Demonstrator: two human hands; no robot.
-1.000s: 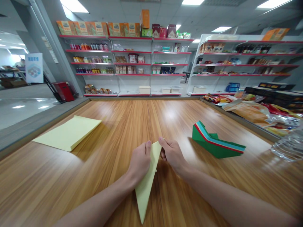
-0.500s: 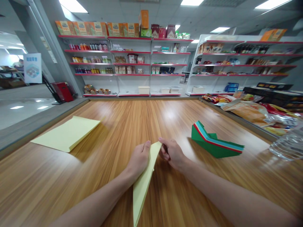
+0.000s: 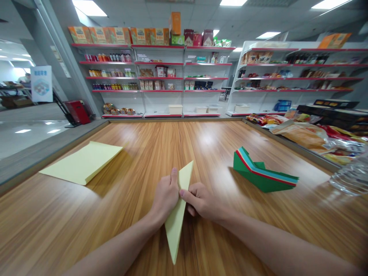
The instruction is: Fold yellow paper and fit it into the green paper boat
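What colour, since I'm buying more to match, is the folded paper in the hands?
The folded paper is pale yellow, shown in the head view.

No word can be read with certainty. On the pale sign board (image 3: 41,84) at the left, one line of blue characters, which look Chinese, stands above a blue picture, but it is too blurred to be spelled. The orange boxes (image 3: 118,35), standing in a row on top of the shelf unit (image 3: 159,101), carry printing on their front sides, and this is also too small to read. The dark red packages (image 3: 188,37), to the right of these boxes, show some pale marks, equally unclear. On the snack bags (image 3: 299,134) at the right, the coloured print is blurred.
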